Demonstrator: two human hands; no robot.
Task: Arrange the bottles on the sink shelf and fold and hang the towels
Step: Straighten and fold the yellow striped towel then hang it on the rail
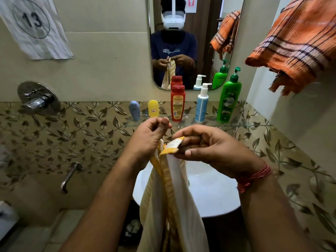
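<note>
Your right hand pinches the yellow-edged corner of the cream towel, and your left hand grips its bunched top edge beside it. The towel hangs over the white sink. Beyond, five bottles stand on the glass shelf; an orange towel hangs upper right.

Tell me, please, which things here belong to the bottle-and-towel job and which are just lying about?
Job: yellow-striped towel held by left hand and right hand; orange checked towel; five bottles on the glass shelf.
Lying about: wall tap, mixer valve, numbered paper.
</note>
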